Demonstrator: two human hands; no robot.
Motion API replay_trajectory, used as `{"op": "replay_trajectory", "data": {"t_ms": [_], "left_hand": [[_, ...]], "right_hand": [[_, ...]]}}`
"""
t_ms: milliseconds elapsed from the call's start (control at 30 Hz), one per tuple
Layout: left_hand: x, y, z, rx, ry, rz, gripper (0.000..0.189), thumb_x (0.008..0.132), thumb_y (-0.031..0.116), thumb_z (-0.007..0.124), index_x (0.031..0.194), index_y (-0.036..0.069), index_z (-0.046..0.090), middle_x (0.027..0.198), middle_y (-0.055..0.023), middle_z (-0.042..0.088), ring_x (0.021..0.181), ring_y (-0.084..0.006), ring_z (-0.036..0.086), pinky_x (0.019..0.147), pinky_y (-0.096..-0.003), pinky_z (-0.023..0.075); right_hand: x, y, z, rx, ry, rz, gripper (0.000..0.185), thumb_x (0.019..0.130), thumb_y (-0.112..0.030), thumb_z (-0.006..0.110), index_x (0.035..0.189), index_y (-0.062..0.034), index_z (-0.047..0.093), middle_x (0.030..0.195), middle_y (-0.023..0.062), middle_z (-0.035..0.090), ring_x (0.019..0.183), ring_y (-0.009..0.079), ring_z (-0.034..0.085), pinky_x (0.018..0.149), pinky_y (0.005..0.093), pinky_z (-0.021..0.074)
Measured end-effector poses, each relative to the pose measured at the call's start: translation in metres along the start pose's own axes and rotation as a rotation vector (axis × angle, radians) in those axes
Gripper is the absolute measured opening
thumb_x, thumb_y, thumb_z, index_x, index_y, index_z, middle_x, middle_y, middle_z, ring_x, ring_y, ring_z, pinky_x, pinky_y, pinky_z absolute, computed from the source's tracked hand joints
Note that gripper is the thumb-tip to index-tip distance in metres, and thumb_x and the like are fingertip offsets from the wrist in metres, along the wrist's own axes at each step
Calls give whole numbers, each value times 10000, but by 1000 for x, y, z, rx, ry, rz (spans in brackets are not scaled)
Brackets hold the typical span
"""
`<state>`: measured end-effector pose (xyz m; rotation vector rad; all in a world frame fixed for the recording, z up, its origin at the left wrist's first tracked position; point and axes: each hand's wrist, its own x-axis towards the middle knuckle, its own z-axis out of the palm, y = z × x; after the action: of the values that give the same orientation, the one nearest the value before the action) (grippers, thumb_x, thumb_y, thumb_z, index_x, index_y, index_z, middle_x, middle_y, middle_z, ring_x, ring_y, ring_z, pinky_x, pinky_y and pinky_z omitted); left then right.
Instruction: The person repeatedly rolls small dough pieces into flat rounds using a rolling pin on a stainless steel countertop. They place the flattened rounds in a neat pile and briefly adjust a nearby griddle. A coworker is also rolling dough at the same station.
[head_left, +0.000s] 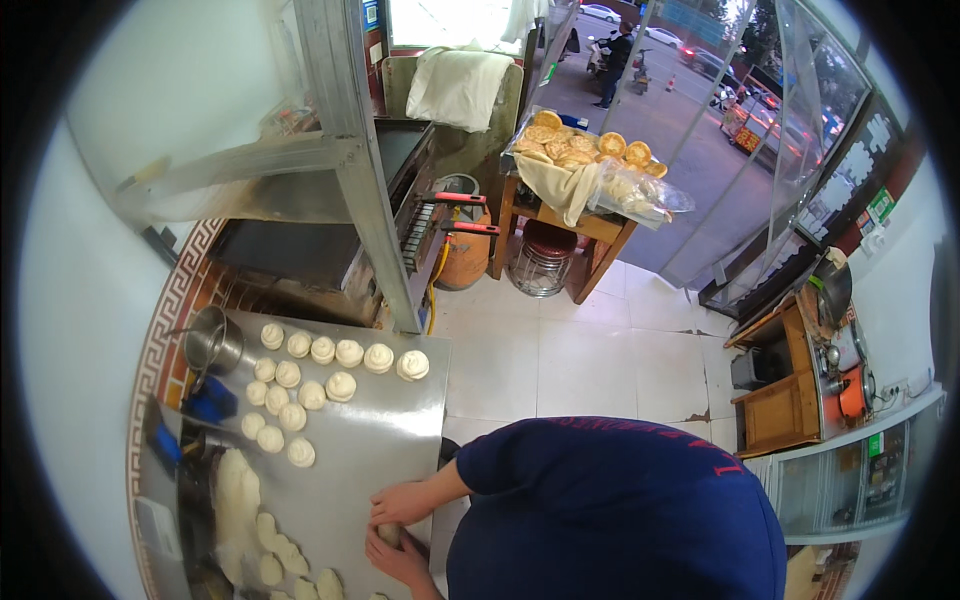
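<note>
On the stainless steel worktable, near its edge, my right hand and my left hand are cupped around a piece of dough. Fingers cover much of that piece. Several round, coiled dough buns stand in loose rows farther along the steel. Nearer the wall lie flattened dough pieces, some partly cut off by the lower rim of the view. Beside them spreads a long pale mass; whether it is dough or heaped flour I cannot tell.
A steel pot with a handled utensil stands at the table's wall-side corner. Beyond a metal post is a dark griddle. Red-handled tools jut out there. Baked flatbreads fill a wooden stand by the doorway, with a stool beneath.
</note>
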<state>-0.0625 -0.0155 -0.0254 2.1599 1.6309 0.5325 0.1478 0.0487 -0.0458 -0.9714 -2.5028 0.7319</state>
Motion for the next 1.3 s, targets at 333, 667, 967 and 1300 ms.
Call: {"op": "replay_trajectory", "data": {"t_ms": [333, 667, 967, 1300], "left_hand": [[49, -36, -36, -674, -230, -656, 332, 1041, 256, 662, 1079, -53, 775, 886, -86, 749, 730, -164, 680, 641, -327, 555], [29, 4, -26, -1142, 19, -851, 343, 1050, 217, 726, 1150, -110, 709, 963, -139, 758, 775, -195, 780, 649, -260, 626], [14, 4, -14, -1200, 75, -854, 307, 1061, 193, 712, 1114, -109, 699, 987, -179, 772, 772, -232, 790, 651, -287, 646], [13, -4, -2, -1173, 55, -944, 383, 1110, 279, 636, 1061, -90, 724, 958, -166, 768, 750, -248, 793, 611, -302, 633]], "right_hand": [[84, 124, -55, 620, 290, 444, 291, 804, -223, 833, 1003, -13, 797, 940, 143, 809, 764, 222, 741, 700, 413, 596], [60, 52, -103, 147, 343, 610, 418, 877, -82, 721, 1291, -25, 718, 1300, 209, 718, 1195, 315, 685, 1052, 456, 533], [-3, -48, -38, -309, -84, 32, 871, 975, -490, 661, 1619, 41, 413, 1710, 213, 393, 1621, 321, 323, 1339, 508, 234], [18, 43, -112, -378, -123, 61, 933, 936, -501, 746, 1630, 21, 404, 1724, 198, 377, 1613, 343, 329, 1299, 564, 268]]}}
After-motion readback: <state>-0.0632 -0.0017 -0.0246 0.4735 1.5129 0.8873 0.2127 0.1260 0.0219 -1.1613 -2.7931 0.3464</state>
